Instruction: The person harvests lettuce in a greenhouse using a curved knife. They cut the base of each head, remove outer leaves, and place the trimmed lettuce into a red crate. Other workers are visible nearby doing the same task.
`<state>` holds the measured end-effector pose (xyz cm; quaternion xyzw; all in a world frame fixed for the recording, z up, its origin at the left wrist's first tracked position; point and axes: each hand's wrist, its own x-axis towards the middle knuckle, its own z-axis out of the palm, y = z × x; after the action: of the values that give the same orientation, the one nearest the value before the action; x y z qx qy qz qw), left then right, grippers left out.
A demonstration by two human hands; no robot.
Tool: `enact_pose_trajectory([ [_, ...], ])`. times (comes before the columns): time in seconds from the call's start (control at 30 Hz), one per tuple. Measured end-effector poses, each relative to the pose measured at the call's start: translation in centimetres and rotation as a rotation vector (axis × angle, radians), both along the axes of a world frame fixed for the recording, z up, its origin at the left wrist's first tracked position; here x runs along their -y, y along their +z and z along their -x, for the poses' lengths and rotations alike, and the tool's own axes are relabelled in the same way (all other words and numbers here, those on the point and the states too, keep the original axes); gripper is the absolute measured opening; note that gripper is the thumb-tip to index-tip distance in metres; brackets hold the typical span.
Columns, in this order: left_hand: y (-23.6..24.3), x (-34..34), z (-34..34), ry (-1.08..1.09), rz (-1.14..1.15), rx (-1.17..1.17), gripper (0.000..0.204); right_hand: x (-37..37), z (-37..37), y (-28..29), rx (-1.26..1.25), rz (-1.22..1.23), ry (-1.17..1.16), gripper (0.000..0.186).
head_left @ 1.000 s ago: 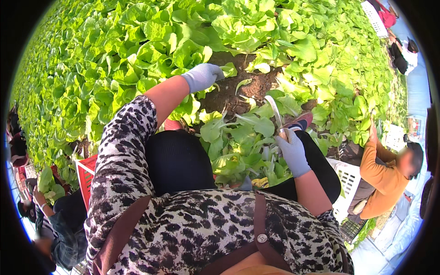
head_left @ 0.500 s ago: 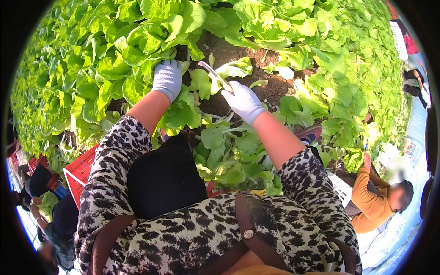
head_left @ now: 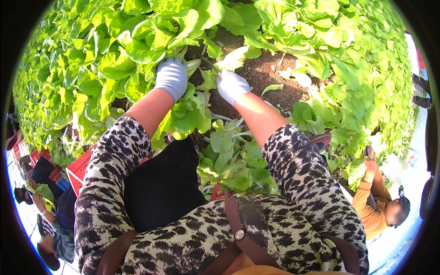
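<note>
now the right hand (head_left: 233, 87) is curled closed round a knife (head_left: 209, 63), its thin blade slanting toward ten o'clock, while the left hand (head_left: 172, 79), at its nine, bends its fingers under a lettuce plant (head_left: 149, 48), tips hidden, so whether they have hold i cannot tell. that plant sits at eleven o'clock from the left hand, and the right has moved inward over the last half second, seemingly bringing the blade nearer the plant's base. leafy greens (head_left: 229, 153) lie at six o'clock of the right hand, a red crate (head_left: 80, 167) at eight.
</note>
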<state>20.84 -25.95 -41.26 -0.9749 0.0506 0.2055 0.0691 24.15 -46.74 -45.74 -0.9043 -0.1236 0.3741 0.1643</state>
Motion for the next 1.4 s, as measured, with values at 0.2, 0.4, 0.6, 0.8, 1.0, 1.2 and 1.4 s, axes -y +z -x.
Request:
enact_pose_trajectory([
  [0.2,-0.3,-0.6,-0.8,0.11,0.075,-0.034,0.027,-1.6,-0.4,-2.8,-0.136,-0.045,0.052,0.031],
  [0.4,0.1,-0.7,-1.3,0.072,0.042,-0.033,0.025,1.3,2.2,-2.2,-0.201,0.014,0.068,0.031],
  [0.6,3.8,-0.2,-1.0,0.247,0.388,0.101,0.032,9.8,10.3,5.5,-0.093,-0.098,-0.177,0.033],
  [0.8,9.3,3.7,0.5,0.603,1.578,-0.387,0.053,11.9,7.6,15.9,0.229,-0.788,-0.789,0.029],
  [1.0,11.0,8.0,2.2,0.365,1.581,-0.689,0.057,10.7,4.6,20.7,-0.372,-0.949,-1.048,0.027],
  [1.2,10.8,11.0,3.6,0.398,2.041,-1.109,0.082,11.1,6.3,19.7,-0.266,-1.02,-1.032,0.031],
  [1.4,10.1,10.3,3.4,0.564,1.833,-0.894,0.058,13.2,5.0,18.4,0.216,-0.526,-0.643,0.019],
])
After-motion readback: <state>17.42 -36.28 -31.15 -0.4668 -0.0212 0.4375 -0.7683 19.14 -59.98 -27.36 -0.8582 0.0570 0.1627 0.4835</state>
